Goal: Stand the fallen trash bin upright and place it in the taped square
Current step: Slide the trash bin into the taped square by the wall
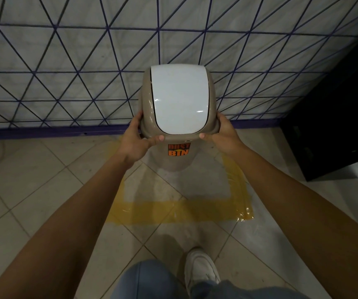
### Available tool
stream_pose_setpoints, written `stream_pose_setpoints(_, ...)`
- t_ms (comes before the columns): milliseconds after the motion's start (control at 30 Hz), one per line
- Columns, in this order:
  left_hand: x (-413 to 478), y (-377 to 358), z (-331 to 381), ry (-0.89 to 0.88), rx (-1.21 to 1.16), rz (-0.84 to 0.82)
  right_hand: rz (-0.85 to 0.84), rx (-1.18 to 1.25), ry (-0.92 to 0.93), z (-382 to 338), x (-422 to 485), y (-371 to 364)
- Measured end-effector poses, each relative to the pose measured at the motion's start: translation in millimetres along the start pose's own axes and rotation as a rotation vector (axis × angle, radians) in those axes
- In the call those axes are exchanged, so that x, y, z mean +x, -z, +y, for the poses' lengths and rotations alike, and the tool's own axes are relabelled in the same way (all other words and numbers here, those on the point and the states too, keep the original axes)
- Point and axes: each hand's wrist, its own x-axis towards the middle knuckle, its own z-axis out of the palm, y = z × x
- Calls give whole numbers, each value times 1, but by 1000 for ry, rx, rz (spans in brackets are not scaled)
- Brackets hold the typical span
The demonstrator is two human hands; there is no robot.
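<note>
The trash bin point(179, 100) is beige with a white swing lid and an orange "DUST BIN" label. It stands upright, seen from above, over the far part of the yellow taped square point(180, 211) on the tiled floor. I cannot tell whether its base touches the floor. My left hand point(136, 139) grips the lid's rim on the left side. On the right side, my right hand point(222, 134) grips the same rim.
A wall point(65, 72) with a dark triangular line pattern and a purple skirting runs just behind the square. A black cabinet point(337, 126) stands at the right. My white shoe point(200, 268) and jeans are at the bottom, short of the tape.
</note>
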Motion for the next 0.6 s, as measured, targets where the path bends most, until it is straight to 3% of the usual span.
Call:
stream_pose_setpoints(333,-1,1,2,-5,7,-24,8,54,-5,1,-4,-1)
stream_pose_setpoints(600,-2,3,5,-3,35,-26,33,-40,31,-2,-6,-3)
